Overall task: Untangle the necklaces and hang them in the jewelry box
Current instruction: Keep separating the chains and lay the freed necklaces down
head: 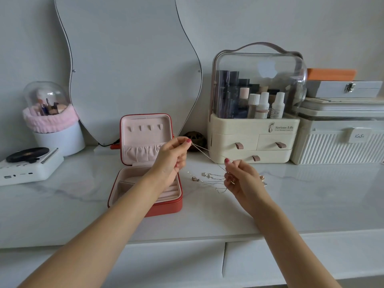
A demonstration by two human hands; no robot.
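From the head view, we hold a thin silver chain necklace [207, 155] pinched taut between our left hand [173, 157] and right hand [242, 177], both closed on it above the white marble-look counter [291, 200]. Its long axis slopes from upper left down to lower right. We should keep tension light and tease loops apart over the remaining tangled necklaces [212, 179] lying just below, between our hands. The open red jewelry box with pink lining [145, 163] sits just behind our left hand, its hooks seemingly bare.

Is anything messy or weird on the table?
Yes: a tangle of necklaces lies loose on the white table, right of the open jewelry box, whose lid hooks are all bare. Both hands hold one chain stretched between them.
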